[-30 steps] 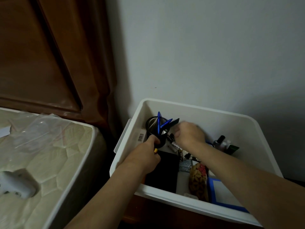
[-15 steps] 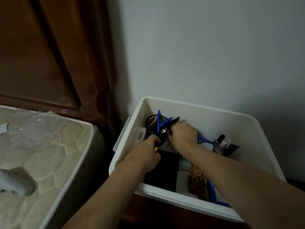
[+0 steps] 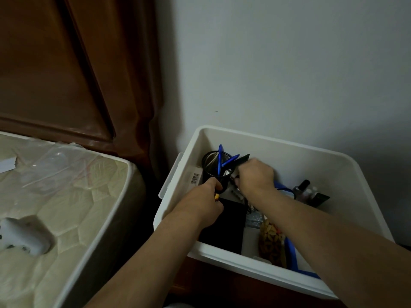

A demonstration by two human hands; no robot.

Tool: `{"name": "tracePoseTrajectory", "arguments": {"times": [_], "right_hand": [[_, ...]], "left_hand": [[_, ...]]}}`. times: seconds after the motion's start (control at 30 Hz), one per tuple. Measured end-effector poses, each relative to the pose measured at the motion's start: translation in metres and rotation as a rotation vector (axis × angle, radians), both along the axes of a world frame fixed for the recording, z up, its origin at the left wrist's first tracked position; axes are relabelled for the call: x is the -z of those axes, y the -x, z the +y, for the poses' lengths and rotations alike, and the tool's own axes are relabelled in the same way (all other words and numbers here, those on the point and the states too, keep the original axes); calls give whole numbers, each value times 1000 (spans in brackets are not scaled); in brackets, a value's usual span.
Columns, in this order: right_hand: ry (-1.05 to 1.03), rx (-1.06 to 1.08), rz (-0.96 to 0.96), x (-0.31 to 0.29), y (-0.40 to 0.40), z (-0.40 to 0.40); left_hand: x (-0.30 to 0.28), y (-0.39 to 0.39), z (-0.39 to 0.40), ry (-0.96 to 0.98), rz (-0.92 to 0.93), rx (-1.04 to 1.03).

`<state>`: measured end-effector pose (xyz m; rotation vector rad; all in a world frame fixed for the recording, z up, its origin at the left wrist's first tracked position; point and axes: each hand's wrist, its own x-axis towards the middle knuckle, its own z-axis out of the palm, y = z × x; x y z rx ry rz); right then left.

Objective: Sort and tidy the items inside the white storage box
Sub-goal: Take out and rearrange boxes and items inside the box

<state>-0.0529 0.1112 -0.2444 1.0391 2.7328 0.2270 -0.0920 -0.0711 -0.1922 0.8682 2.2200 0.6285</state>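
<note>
Since a second ago our right hand [image 3: 255, 176] has slid left to the black mesh pen cup [image 3: 214, 168] at the far left of the white storage box [image 3: 311, 152], its fingers curled on something we cannot make out. Our left hand [image 3: 208, 203] grips the cup's near wall, likely steadying it while loose pens go in. Bottles [image 3: 304, 191] stand far right. The box sits beside a bed [image 3: 66, 207], against a pale wall [image 3: 289, 63].
</note>
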Motion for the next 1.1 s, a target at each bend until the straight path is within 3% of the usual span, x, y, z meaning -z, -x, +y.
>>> {"name": "tracePoseTrajectory", "arguments": {"times": [0.5,0.73,1.1], "right_hand": [[68,70,-5,4,9,0],[45,-10,-44,6,6,2],[39,-49,60,13,2,0]], "left_hand": [[-3,0,1,6,-26,20],[-3,0,0,-5,-33,16],[-2,0,0,-6,-40,8]]}}
